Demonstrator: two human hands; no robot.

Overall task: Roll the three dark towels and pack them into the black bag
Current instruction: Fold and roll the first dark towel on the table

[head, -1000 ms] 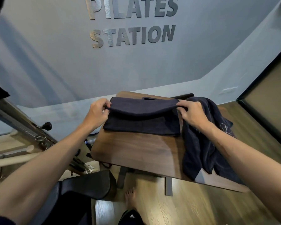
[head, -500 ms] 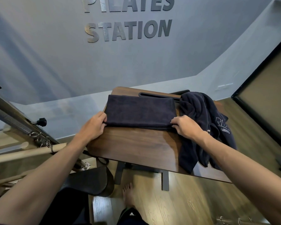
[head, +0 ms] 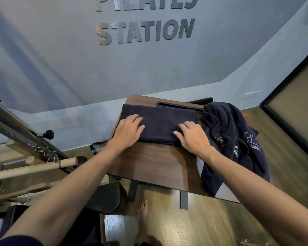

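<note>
A: Since half a second ago our hands have shifted from the near edge of the folded towel (head: pixel 160 121) up onto its top face. We log the left hand (head: pixel 127 130) flat with fingers spread near its left end; the right hand (head: pixel 194 137) palm-down on its near right corner, fingers slightly curled. Neither grips anything.

B: Progress?

A: Early, we judge. One towel folded to a long strip, not yet rolled. It lies along the far half of the wooden table (head: pixel 155 162). A heap of dark towels (head: pixel 235 139) sits crumpled at the right, draping over the near edge; we cannot count its pieces. The bag: a dark object (head: pixel 96 148) shows past the table's left edge, but we cannot tell whether that is it. Nothing packed.

B: Room?

A: Bare wood in front of the strip, enough to roll toward us. Right end touches the heap. Far edge runs beside the black slot (head: pixel 178 106). Left end reaches the table's left edge.
</note>
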